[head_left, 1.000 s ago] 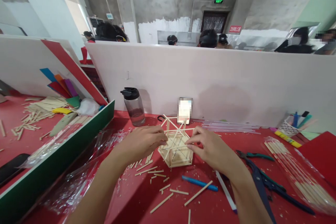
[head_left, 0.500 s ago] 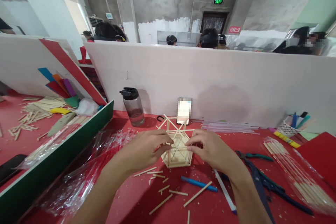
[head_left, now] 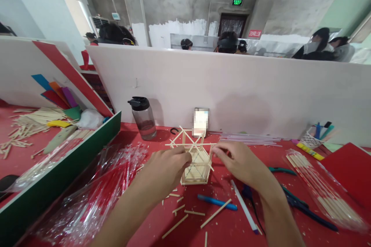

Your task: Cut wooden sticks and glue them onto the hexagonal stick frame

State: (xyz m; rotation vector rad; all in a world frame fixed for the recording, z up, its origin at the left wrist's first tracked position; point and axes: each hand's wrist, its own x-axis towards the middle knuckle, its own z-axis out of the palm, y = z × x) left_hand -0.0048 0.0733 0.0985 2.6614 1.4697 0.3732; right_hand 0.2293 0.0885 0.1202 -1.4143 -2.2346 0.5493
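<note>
A small model built of thin wooden sticks (head_left: 194, 162) stands on the red table (head_left: 232, 220), with a slatted base and crossed sticks on top. My left hand (head_left: 166, 168) is closed against the model's left side, fingertips pinching its sticks. My right hand (head_left: 242, 162) is at the right side, fingers curled and pinching a stick of the upper frame. Cut stick pieces (head_left: 185, 216) lie scattered in front of the model.
A dark water bottle (head_left: 143, 117) stands at the white partition (head_left: 232, 92). A blue pen (head_left: 217, 202), a white pen (head_left: 243, 206), pliers and scissors (head_left: 301, 204) lie to the right. Bags of sticks (head_left: 321, 189) and crinkled plastic (head_left: 95, 193) flank the work. People sit beyond the partition.
The view has shifted slightly left and down. My left hand has slid right, closer onto the model's left side. My right hand stays on the upper frame.
</note>
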